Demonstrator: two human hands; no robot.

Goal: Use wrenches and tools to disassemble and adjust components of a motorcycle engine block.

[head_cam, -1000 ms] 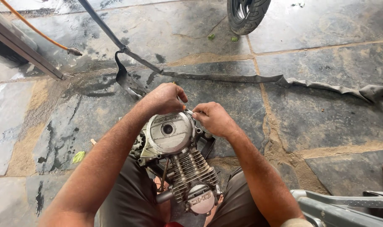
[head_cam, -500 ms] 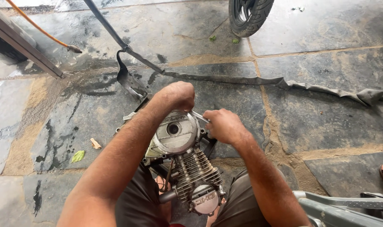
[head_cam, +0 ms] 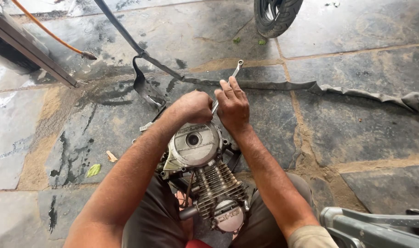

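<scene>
Engine, grey and finned, sits between the person's knees on the stone floor. A black tyre stands well beyond it. The left hand is clenched at the engine's top edge, perhaps on a small part. The right hand grasps a slim spanner angled away.
</scene>
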